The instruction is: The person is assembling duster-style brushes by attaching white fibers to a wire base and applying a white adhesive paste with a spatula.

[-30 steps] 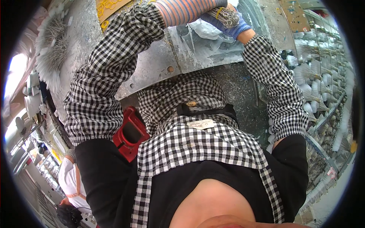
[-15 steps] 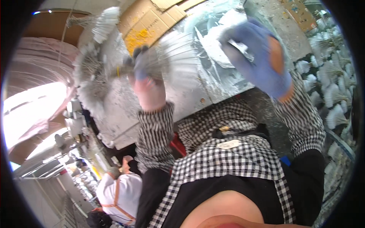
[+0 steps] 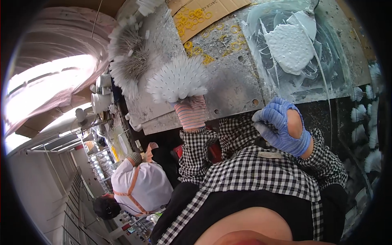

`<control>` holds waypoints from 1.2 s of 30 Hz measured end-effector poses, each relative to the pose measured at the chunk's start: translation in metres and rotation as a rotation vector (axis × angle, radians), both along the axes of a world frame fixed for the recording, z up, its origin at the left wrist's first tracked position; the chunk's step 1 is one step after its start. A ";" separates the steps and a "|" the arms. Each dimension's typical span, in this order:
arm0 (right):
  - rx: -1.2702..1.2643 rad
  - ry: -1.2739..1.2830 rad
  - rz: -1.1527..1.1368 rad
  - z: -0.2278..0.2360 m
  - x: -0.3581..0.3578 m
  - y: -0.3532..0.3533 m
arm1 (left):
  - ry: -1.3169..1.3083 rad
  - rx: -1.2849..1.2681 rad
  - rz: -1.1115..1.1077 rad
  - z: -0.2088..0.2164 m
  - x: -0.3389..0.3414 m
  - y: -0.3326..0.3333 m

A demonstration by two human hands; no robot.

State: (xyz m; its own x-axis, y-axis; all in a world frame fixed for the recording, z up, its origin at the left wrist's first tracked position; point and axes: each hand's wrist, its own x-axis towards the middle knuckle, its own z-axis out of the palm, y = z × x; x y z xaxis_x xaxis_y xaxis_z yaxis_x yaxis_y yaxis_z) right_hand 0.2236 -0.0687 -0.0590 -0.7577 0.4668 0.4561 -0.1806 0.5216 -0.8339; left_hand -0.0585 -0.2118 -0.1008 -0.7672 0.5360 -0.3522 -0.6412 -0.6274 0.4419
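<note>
My left hand (image 3: 191, 113), in a striped glove, is closed around a bundle of white feather-like pieces (image 3: 177, 79). The bundle fans out into a dome with small dark marks, and its stems are hidden by the dome and my hand. At the table's front edge, my right hand (image 3: 281, 126) wears a blue knitted glove with a gap at the back. Its fingers are curled together; whatever they may hold is hidden. Beyond it, a thick white paste (image 3: 290, 47) lies spread on a smeared plate (image 3: 267, 77).
Yellow rubber bands (image 3: 192, 20) lie on cardboard (image 3: 228, 6) and on the metal table (image 3: 232, 81). More white bundles (image 3: 128, 53) lie at the far left. Several white tufts (image 3: 359, 114) stand at the right. A person in white (image 3: 143, 183) sits at the lower left.
My left hand has turned the bundle from lying sideways to its fanned end pointing away from me. My right hand has come back from above the paste toward my body.
</note>
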 end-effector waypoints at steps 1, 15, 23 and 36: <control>-0.002 0.000 0.010 0.000 0.000 -0.001 | 0.000 -0.002 0.010 -0.003 -0.003 -0.003; -0.010 -0.082 0.038 -0.006 -0.002 -0.006 | 0.100 -0.121 0.043 -0.001 -0.002 -0.006; -0.018 -0.101 0.049 -0.011 -0.001 -0.006 | 0.104 -0.053 -0.014 0.000 -0.006 -0.009; -0.013 -0.111 0.060 -0.015 0.001 -0.008 | 0.167 -0.255 0.042 0.009 0.006 -0.004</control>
State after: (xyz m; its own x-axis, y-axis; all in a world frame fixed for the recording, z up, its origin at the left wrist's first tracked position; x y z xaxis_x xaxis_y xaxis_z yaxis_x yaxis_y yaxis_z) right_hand 0.2242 -0.0771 -0.0743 -0.8301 0.4244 0.3618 -0.1169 0.5019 -0.8570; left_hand -0.0522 -0.2160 -0.0922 -0.8451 0.4137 -0.3386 -0.5227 -0.5071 0.6853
